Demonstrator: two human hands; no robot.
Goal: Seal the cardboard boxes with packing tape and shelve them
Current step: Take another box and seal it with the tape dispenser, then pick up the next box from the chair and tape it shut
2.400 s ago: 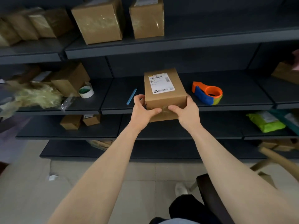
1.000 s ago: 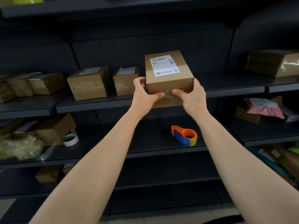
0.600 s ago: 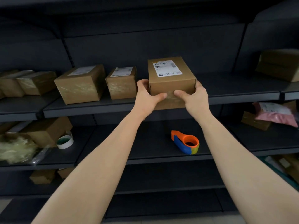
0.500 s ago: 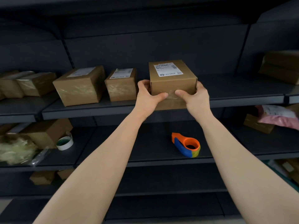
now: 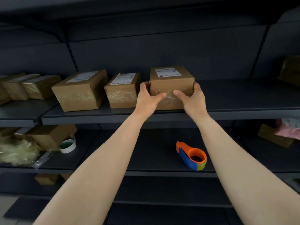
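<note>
As left hand, right hand — grip box

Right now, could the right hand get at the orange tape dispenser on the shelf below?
Probably, once it lets go: the right hand grips the box. The tape dispenser lies in the open on the lower shelf, nothing in front.

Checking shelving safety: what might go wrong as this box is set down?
The box sits near the front edge of the shelf; released there, it may tip off onto the tape dispenser below. The left hand fills the narrow gap beside the neighbouring box; it may get squeezed or nudge that box.
</note>
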